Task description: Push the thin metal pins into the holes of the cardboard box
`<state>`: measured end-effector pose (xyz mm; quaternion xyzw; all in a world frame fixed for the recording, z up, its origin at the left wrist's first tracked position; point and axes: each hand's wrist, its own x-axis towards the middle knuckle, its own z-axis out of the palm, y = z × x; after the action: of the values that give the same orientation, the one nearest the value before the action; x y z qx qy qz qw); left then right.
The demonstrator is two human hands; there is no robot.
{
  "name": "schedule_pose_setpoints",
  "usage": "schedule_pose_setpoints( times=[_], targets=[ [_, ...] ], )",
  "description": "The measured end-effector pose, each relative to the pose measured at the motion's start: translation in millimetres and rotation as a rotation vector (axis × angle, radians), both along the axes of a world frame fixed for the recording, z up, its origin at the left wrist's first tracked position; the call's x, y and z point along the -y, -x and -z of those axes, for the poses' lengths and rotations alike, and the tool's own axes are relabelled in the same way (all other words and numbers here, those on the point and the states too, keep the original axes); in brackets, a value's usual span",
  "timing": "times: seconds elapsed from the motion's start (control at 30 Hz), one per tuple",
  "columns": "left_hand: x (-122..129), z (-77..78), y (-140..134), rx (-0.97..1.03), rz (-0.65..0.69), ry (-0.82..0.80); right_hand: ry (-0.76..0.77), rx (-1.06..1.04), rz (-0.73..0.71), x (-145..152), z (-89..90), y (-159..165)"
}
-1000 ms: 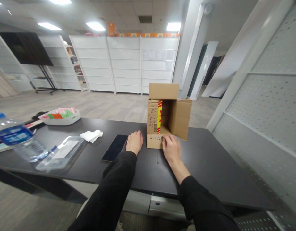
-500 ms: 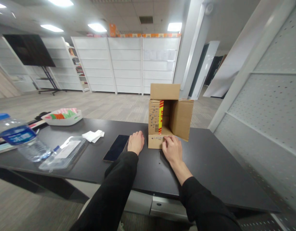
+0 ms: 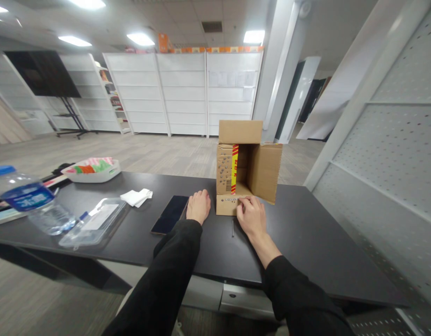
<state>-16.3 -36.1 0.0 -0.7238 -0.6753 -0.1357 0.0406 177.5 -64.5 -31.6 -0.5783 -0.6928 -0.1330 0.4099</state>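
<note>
A cardboard box (image 3: 225, 170) stands open toward me on the dark desk (image 3: 292, 233), its flaps folded out. Small metal pieces dot its left flap, and a row of them sits in the lower flap (image 3: 226, 208). At that lower flap, my right hand (image 3: 252, 217) is closed in a pinch; whatever lies between its fingertips is hidden. My left hand (image 3: 199, 206) rests palm down on the desk, loosely bent and seemingly holding nothing, between the box and a dark phone (image 3: 170, 214). A thin metal rod, like a screw or nail (image 3: 232, 229), lies before the box.
On the left are a clear plastic case (image 3: 96, 223), a water bottle (image 3: 33, 200), a folded white tissue (image 3: 136, 198) and a white basket (image 3: 92, 175) with colourful contents. A perforated panel (image 3: 393, 154) borders the right side. White shelves (image 3: 182, 93) stand far behind.
The view has shifted very slightly. Both hands, the box and the metal rod keep their places, and the right fingertips stay at the lower flap.
</note>
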Motion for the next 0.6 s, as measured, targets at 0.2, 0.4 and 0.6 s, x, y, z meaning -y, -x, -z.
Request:
schedule_pose_setpoints(
  times=[0.2, 0.4, 0.6],
  targets=[
    [0.2, -1.1, 0.1, -0.002, -0.007, 0.002, 0.003, -0.006, 0.004, 1.8, -1.5, 0.4],
    [-0.9, 0.9, 0.8, -0.007, 0.0, -0.008, 0.009, -0.008, -0.011, 5.2, -4.4, -0.1],
    [-1.6, 3.2, 0.7, -0.019, 0.0, -0.025, 0.05, -0.023, -0.06, 9.3, -7.6, -1.7]
  ],
)
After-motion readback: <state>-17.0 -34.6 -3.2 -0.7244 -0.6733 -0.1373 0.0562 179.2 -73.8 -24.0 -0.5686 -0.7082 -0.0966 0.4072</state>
